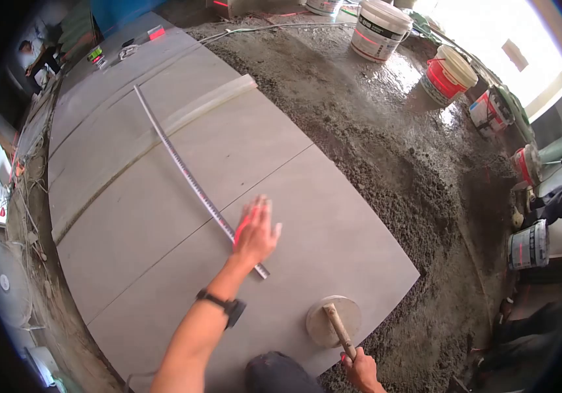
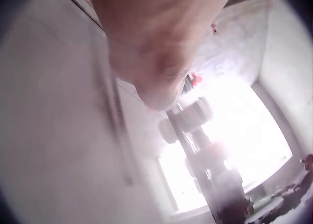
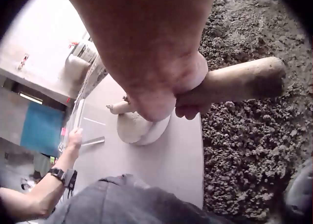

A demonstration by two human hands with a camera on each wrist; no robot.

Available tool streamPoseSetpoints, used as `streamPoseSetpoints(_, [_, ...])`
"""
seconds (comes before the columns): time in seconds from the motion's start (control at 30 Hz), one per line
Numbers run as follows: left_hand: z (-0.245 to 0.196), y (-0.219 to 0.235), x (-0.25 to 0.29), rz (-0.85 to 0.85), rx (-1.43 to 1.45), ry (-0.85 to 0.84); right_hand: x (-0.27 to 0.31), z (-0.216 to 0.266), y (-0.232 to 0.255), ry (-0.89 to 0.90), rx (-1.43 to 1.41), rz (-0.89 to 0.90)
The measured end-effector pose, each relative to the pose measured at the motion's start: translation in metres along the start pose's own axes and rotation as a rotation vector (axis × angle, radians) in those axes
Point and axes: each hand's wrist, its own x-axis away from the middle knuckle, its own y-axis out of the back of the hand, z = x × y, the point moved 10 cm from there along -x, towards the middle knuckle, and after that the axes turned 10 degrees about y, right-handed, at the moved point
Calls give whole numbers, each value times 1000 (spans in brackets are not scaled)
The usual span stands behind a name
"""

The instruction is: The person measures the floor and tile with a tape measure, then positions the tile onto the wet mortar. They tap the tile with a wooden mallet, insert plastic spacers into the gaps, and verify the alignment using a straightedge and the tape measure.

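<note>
Left hand (image 1: 255, 232) pressing flat, fingers spread, on straightedge (image 1: 192, 180) running diagonally across tile (image 1: 333, 236); right hand (image 1: 361, 371) gripping mallet (image 1: 333, 319), handle pointing back toward the person

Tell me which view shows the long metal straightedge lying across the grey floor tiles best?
The head view: the long metal straightedge shows whole, lying diagonally across the grey floor tiles, with the left hand laid flat on its near end. The left wrist view gives only a blur; the right wrist view shows a short, distant piece beside that hand.
</note>
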Motion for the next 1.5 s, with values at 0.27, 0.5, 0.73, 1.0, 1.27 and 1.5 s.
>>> streamPoseSetpoints(0.27, [-33, -82, -131, -89, -231, 2, -11, 9, 8, 9, -41, -2])
streamPoseSetpoints(0.5, [-48, -88, -161, -66, -223, -29, -12, 8, 6, -1, -25, 65])
streamPoseSetpoints(0.73, [-17, -54, -32, 81, -47, -49, -27, 21, 11, 152, -16, 18])
streamPoseSetpoints(1.0, [183, 65, 131, -230, -241, 383, -67, 67, 25, 197, 185, 232])
streamPoseSetpoints(1.27, [243, 101, 201, -235, -269, 414, -82, 100, 8, 398, 278, 341])
streamPoseSetpoints(1.5, [294, 127, 259, -137, -319, 493, -90, 140, -7, 473, 310, 389])
